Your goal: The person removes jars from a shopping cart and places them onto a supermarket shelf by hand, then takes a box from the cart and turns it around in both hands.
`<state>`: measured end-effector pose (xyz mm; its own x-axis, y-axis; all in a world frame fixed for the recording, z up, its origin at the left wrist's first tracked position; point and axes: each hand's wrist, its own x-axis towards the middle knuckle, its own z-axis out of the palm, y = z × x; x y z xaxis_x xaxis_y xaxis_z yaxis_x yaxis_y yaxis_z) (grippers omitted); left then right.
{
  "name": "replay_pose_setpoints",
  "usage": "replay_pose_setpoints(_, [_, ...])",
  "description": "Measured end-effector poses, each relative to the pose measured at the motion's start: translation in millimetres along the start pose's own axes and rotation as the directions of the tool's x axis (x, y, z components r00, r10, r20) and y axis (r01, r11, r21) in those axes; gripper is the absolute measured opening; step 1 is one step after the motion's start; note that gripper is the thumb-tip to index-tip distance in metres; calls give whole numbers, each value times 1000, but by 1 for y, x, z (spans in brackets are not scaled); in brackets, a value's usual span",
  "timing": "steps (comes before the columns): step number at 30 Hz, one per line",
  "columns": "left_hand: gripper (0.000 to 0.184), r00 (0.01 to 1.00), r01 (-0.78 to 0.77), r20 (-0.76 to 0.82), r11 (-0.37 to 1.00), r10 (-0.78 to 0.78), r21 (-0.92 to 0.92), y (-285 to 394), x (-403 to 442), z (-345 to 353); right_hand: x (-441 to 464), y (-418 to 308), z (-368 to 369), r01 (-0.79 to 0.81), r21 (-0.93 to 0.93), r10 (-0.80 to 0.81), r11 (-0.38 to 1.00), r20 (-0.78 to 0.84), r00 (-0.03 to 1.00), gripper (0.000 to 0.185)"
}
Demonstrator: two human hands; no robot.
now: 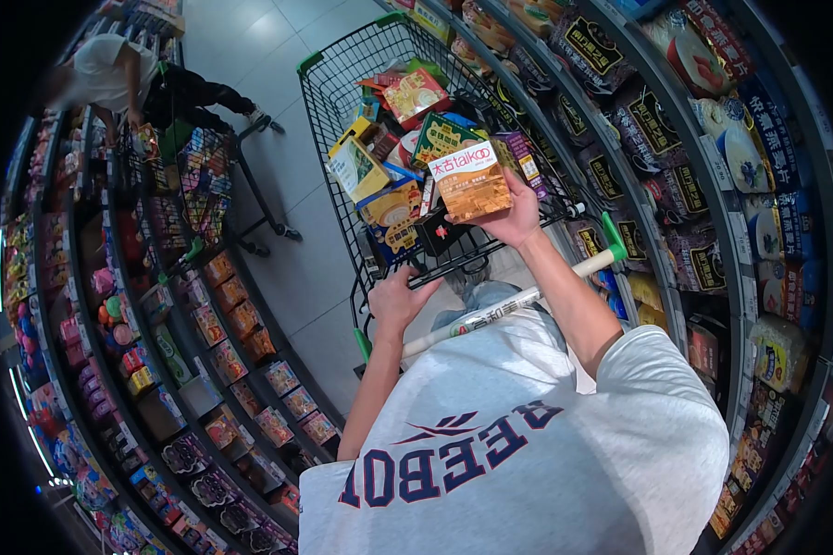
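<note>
My right hand holds a small orange-and-white box marked "taikoo", tilted toward me above the loaded shopping cart. The thumb lies along the box's right side, and the other fingers are mostly hidden beneath it. At the near edge of the cart, my left hand grips the dark rim, thumb and forefinger on either side of it. In the cart lie a red box, a dark green box, a yellow-and-white box, a blue-and-yellow pack and a black box.
The cart's pale handle crosses close to my waist. Shelves of packaged food stand tight on the right. Snack shelves line the left. Up the aisle, another person bends beside a second cart. Grey tiles form the floor.
</note>
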<state>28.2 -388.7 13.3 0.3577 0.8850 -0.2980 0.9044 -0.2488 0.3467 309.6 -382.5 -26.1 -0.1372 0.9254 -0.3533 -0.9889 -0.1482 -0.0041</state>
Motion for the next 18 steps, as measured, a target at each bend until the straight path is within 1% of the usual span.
replay_pose_setpoints(4, [54, 1000, -1, -7, 1000, 1, -5, 1, 0, -1, -1, 0, 3, -1, -40, -1, 999, -37, 999, 61])
replay_pose_setpoints(7, [54, 1000, -7, -20, 1000, 7, -10, 1, 0, -1, -1, 0, 2, -7, -59, 5, 998, -32, 999, 61])
replay_pose_setpoints(18, [55, 1000, -5, -14, 1000, 5, 11, -1, 0, 1, -1, 1, 2, 4, -22, -3, 1000, 15, 1000, 65])
